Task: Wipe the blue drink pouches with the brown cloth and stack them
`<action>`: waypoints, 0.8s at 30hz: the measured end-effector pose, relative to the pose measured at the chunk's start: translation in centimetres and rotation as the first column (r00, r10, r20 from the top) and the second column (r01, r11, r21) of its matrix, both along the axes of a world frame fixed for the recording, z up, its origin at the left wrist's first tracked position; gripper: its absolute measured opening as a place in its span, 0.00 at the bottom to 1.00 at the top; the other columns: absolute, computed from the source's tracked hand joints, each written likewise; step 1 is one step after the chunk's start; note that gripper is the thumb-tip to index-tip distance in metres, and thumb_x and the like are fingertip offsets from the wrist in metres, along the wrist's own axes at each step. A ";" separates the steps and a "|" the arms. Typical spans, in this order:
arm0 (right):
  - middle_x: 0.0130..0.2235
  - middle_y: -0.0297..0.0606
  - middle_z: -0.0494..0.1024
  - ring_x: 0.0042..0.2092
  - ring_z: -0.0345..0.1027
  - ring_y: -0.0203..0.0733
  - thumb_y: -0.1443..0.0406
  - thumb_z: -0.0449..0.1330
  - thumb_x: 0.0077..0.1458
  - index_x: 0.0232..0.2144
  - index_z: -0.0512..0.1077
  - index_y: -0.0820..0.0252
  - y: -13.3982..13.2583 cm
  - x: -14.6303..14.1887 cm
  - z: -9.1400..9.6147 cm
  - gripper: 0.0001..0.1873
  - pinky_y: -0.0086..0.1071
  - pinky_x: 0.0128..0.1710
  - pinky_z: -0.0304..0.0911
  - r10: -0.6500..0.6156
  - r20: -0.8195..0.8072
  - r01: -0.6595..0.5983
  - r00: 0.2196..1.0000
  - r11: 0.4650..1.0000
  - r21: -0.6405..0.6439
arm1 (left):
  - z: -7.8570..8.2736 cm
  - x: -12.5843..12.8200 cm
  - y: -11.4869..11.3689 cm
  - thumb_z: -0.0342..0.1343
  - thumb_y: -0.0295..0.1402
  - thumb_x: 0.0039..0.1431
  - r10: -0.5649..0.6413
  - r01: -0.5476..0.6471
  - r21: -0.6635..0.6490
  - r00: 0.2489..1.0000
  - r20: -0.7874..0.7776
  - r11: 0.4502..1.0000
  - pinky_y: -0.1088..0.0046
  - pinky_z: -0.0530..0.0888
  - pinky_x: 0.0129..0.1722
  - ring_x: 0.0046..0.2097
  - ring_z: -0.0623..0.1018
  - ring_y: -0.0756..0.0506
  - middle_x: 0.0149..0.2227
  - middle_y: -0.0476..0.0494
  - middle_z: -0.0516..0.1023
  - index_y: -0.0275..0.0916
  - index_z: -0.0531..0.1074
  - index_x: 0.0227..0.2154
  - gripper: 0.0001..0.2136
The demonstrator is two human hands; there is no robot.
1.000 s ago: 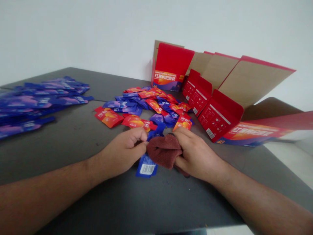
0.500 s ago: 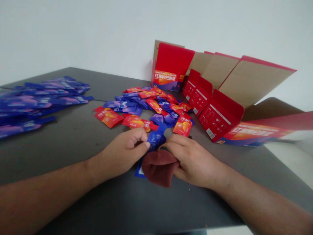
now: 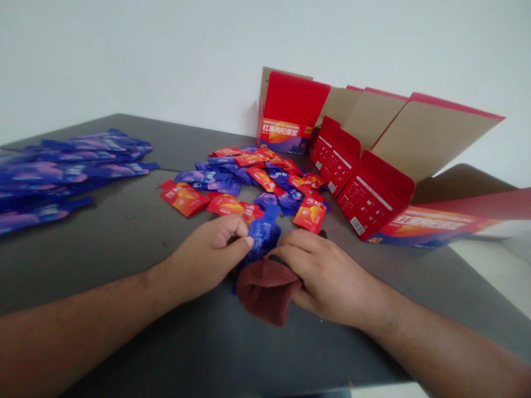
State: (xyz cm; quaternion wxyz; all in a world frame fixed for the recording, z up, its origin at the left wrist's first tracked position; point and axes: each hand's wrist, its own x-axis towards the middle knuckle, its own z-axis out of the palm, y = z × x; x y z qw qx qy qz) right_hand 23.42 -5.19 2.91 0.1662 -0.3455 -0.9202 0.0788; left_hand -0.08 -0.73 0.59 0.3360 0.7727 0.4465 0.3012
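Observation:
Between thumb and bent fingers, my left hand (image 3: pixel 211 251) pinches the left edge of a blue sachet (image 3: pixel 264 233) with pale print. My right hand (image 3: pixel 321 276) is closed around a brown-red cloth (image 3: pixel 267 290), bunched and hanging against the sachet's lower part. The cloth hides much of that lower part. A dark band shows at the right fingers. Just beyond the hands lies a loose heap of red sachets (image 3: pixel 181 197) and blue sachets (image 3: pixel 226 185); one red sachet (image 3: pixel 310 214) is close to my right knuckles.
A stack of blue-purple sachets (image 3: pixel 74 166) lies on the left of the dark table (image 3: pixel 157 342). Open red cardboard boxes (image 3: pixel 369 193) with raised flaps line the right side, one more box (image 3: pixel 286 132) standing at the back near the wall.
My right hand and the cloth have shifted slightly down and left over the sachet. More of the sachet's printed upper part shows. My left hand stays in nearly the same place.

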 end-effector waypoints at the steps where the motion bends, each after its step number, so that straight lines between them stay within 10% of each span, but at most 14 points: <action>1: 0.43 0.43 0.77 0.45 0.71 0.47 0.67 0.62 0.62 0.48 0.74 0.61 0.0 0.0 0.0 0.12 0.39 0.44 0.69 -0.036 -0.012 0.036 0.999 0.999 0.019 | 0.0 0.0 0.0 0.53 0.37 0.64 0.006 -0.006 -0.016 1.000 0.001 1.000 0.71 0.66 0.30 0.29 0.70 0.48 0.25 0.53 0.70 0.41 0.66 0.26 0.11; 24: 0.43 0.42 0.77 0.45 0.71 0.47 0.67 0.63 0.61 0.48 0.75 0.63 0.0 0.0 -0.3 0.13 0.38 0.43 0.68 -0.031 -0.033 0.032 0.999 0.999 0.033 | 0.0 0.0 0.0 0.54 0.39 0.63 0.096 -0.092 -0.081 0.994 0.048 0.993 0.70 0.64 0.27 0.26 0.68 0.49 0.23 0.53 0.68 0.41 0.65 0.26 0.12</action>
